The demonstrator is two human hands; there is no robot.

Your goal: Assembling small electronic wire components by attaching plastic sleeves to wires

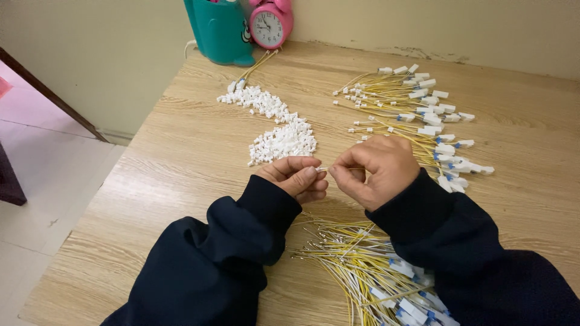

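Hands meet at the middle of a wood-grain desk (181, 151), both in dark blue sleeves: the left hand (296, 177) is curled with thumb and fingertips pinched on a tiny white piece, and the right hand (377, 169) is closed in the same way on the end of a thin wire (322, 169) that bridges the small gap between them (what exactly the left fingertips grip is too small to make out, though it looks like one of the white connectors). Just beyond the left hand lies a heap of small white connector housings (281, 136), trailing toward the back of the desk. Beyond and beside the right hand spreads a fan of yellow and white wires with white plugs (423, 111). Near the person's body, between the forearms, lies a second bundle of wires (368, 271). At the desk's far edge stand a teal container (220, 30) and a pink alarm clock (270, 24).
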